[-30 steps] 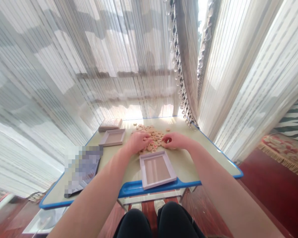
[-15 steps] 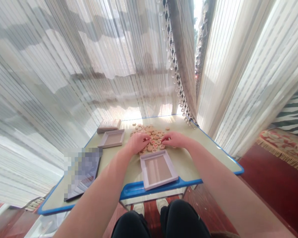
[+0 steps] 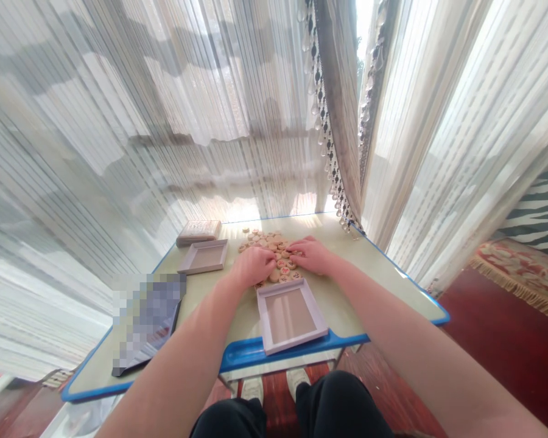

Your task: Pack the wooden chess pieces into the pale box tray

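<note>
Round wooden Chinese chess pieces, several with red or dark characters, lie in a loose heap between my hands. My left hand is at the heap's left side, its fingers curled and pressed together; what they hold, if anything, is hidden. On the right, my right hand lies over the pieces with its fingers stretched out and apart, touching the heap's edge. Just in front of the heap, nearest my body, is a shallow pale box tray; nothing lies in it.
Behind my left hand lie another shallow box part and a thick packet or book. A dark tablet, partly blurred out, is at the left. The table has a blue rim. String curtains hang close behind it.
My right hand has shifted inward and a little away from me over the pieces, its fingers now more spread. Single pieces near it have been drawn in or covered. My left hand has barely moved.
</note>
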Tool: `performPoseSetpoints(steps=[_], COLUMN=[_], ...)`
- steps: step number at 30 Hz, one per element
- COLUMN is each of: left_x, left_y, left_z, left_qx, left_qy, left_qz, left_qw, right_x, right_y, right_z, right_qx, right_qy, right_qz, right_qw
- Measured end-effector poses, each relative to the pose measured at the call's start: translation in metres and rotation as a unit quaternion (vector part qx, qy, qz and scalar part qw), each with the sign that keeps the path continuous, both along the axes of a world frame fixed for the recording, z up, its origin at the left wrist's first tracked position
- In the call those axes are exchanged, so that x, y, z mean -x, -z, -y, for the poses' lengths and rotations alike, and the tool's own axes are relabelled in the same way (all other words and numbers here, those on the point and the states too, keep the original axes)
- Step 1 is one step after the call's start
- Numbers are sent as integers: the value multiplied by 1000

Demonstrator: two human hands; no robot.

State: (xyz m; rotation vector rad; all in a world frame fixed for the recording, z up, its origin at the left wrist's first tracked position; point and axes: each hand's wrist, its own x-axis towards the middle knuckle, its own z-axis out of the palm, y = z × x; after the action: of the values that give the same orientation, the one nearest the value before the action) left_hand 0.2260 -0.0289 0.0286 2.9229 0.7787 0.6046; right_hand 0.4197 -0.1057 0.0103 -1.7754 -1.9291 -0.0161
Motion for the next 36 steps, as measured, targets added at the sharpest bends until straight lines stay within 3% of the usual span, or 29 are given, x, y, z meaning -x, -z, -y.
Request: performPoseSetpoints(steps=[5, 10, 15, 21, 28, 36], left_x=[-1, -2, 1, 0, -2, -5], left_y=[-2, -4, -6, -4, -5, -4], left_z=[4, 7, 7, 6, 9, 7], left_qx=[-31, -31, -28, -67, -56, -69], left_qy=[-15, -7, -44, -50, -40, -53], left_qz=[-6, -29, -44, -81, -74, -65], left_qw=[999, 999, 998, 993, 995, 994], right_x=[-4, -7, -4, -3, -1, -7], right_y=[-4, -15, -19, -15, -8, -10], right_z=[-1, 7, 15, 18, 5, 2], right_qx=[-5, 37, 64, 48, 5, 41], right_qy=[42, 106, 43, -38, 36, 74], right_qz=[17, 20, -14, 15, 15, 38], right_qw=[999, 993, 997, 998, 999, 996])
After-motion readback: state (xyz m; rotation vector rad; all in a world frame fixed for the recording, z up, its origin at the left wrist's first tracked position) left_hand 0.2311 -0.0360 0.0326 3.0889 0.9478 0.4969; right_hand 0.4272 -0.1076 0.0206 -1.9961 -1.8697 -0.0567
